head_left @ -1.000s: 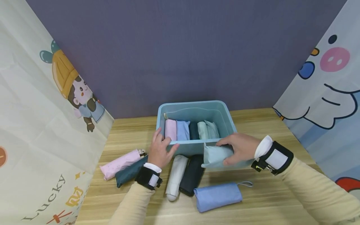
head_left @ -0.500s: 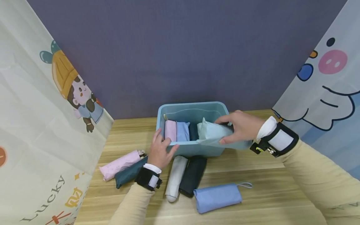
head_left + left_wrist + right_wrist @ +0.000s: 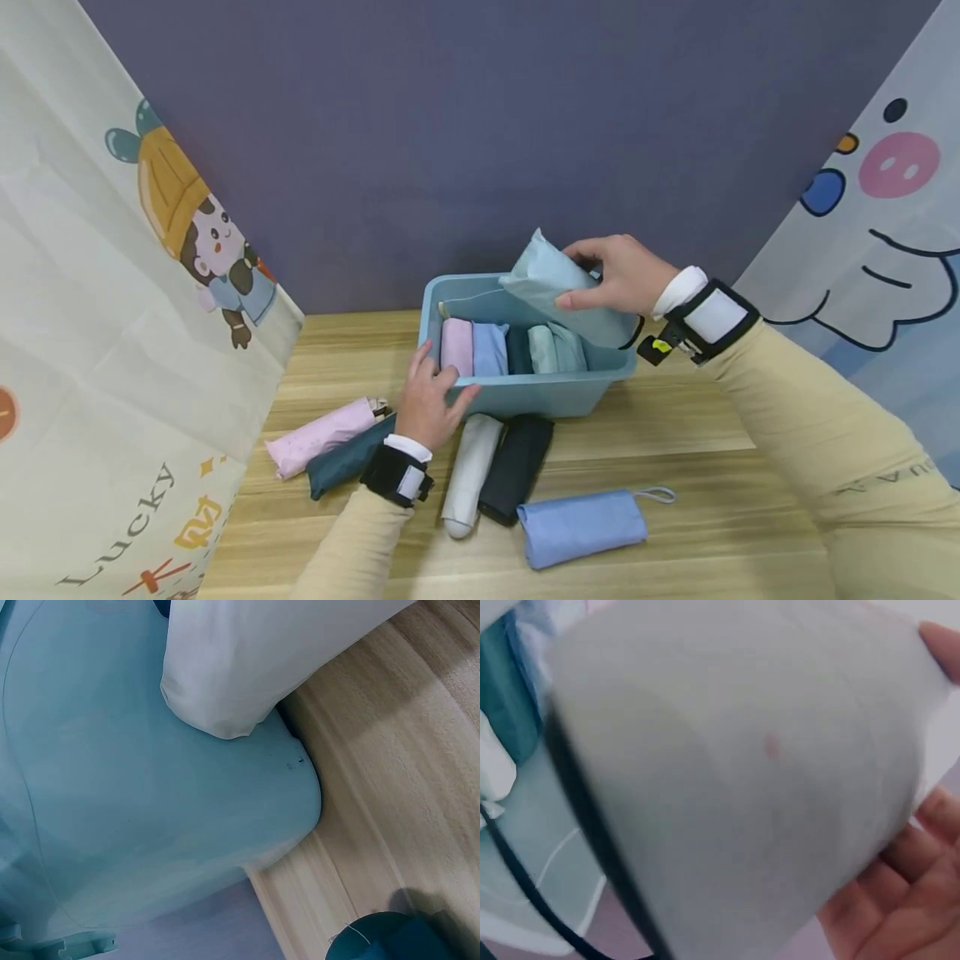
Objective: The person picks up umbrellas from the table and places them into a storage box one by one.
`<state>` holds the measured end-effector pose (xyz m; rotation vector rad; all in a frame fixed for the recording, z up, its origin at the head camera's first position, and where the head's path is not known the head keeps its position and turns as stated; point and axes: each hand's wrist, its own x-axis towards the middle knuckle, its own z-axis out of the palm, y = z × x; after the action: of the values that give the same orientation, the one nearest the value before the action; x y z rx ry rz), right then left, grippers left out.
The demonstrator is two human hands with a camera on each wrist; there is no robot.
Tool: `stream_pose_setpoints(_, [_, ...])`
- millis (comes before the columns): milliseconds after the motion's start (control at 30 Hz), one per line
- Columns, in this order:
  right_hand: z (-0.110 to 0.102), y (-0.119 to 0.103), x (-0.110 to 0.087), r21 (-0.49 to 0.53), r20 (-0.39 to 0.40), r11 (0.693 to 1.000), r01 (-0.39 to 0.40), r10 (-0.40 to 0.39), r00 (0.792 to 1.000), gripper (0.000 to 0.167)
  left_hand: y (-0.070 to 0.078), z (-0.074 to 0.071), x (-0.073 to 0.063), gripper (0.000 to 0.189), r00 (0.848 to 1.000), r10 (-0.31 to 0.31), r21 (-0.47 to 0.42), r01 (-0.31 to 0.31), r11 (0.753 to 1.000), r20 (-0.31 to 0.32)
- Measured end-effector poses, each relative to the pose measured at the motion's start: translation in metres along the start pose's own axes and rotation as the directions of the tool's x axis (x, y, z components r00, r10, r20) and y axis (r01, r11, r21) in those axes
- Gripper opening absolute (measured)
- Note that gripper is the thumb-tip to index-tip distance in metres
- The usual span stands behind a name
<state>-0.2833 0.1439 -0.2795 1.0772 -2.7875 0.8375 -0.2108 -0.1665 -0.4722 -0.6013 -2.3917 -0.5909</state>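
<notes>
A pale mint folded umbrella [image 3: 555, 287] slants over the right side of the blue plastic bin [image 3: 525, 381], its lower end inside the rim. My right hand [image 3: 626, 275] grips it, thumb on the near side and fingers behind. In the right wrist view the umbrella [image 3: 742, 772] fills the middle, with a dark edge and strap. My left hand [image 3: 431, 404] rests at the bin's front left corner, fingers at the rim and thumb spread. Inside the bin, a pink umbrella [image 3: 457, 346], a blue one [image 3: 491, 350], a dark one [image 3: 518, 350] and mint ones [image 3: 557, 348] stand in a row.
In front of the bin lie a grey umbrella [image 3: 471, 475] and a black one [image 3: 516, 471]. A blue umbrella [image 3: 581, 527] lies nearer. At left are a pink [image 3: 322, 437] and a dark teal umbrella [image 3: 348, 457]. A dark panel [image 3: 480, 150] stands behind.
My right hand has lifted the mint umbrella from in front of the bin up over its right side and tilted it. The left hand has stayed at the rim.
</notes>
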Motion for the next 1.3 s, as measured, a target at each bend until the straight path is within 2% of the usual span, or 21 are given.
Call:
stream_pose_setpoints(167, [0.01, 0.012, 0.02, 0.074, -0.081, 0.987, -0.141, 0.147, 0.986, 0.064, 0.0, 0.003, 0.001, 0.05, 1.0, -0.001, -0.002, 0.001, 1.0, 0.011])
stream_pose_setpoints(300, [0.02, 0.02, 0.037, 0.152, -0.128, 0.962, -0.226, 0.246, 0.961, 0.066, 0.0, 0.004, 0.001, 0.053, 1.0, -0.006, 0.002, 0.006, 1.0, 0.02])
stream_pose_setpoints(433, [0.03, 0.025, 0.051, 0.211, -0.139, 0.928, -0.308, 0.34, 0.93, 0.067, -0.002, 0.005, 0.001, 0.052, 1.0, -0.01, 0.008, 0.009, 1.0, 0.023])
stream_pose_setpoints(533, [0.04, 0.029, 0.061, 0.265, -0.108, 0.882, -0.389, 0.428, 0.897, 0.068, -0.003, 0.006, 0.001, 0.05, 1.0, -0.008, 0.013, 0.007, 1.0, 0.015])
stream_pose_setpoints(667, [0.055, 0.037, 0.071, 0.338, -0.029, 0.795, -0.504, 0.544, 0.839, 0.069, -0.004, 0.007, 0.001, 0.051, 1.0, -0.001, 0.012, 0.001, 1.0, 0.007])
stream_pose_setpoints(767, [0.065, 0.043, 0.076, 0.38, 0.021, 0.737, -0.559, 0.598, 0.802, 0.07, -0.006, 0.009, 0.003, 0.052, 1.0, 0.007, 0.009, -0.007, 1.0, 0.002])
stream_pose_setpoints(1067, [0.097, 0.067, 0.084, 0.524, 0.14, 0.577, -0.626, 0.667, 0.732, 0.081, -0.007, 0.01, 0.002, 0.048, 1.0, 0.01, 0.01, -0.01, 1.0, -0.025])
stream_pose_setpoints(1233, [0.117, 0.077, 0.085, 0.513, 0.198, 0.525, -0.679, 0.697, 0.689, 0.087, -0.006, 0.008, 0.002, 0.051, 1.0, -0.002, 0.014, 0.002, 1.0, -0.015])
stream_pose_setpoints(1300, [0.124, 0.08, 0.086, 0.52, 0.224, 0.504, -0.69, 0.699, 0.679, 0.087, -0.006, 0.007, 0.002, 0.053, 1.0, -0.006, 0.017, 0.006, 1.0, -0.01])
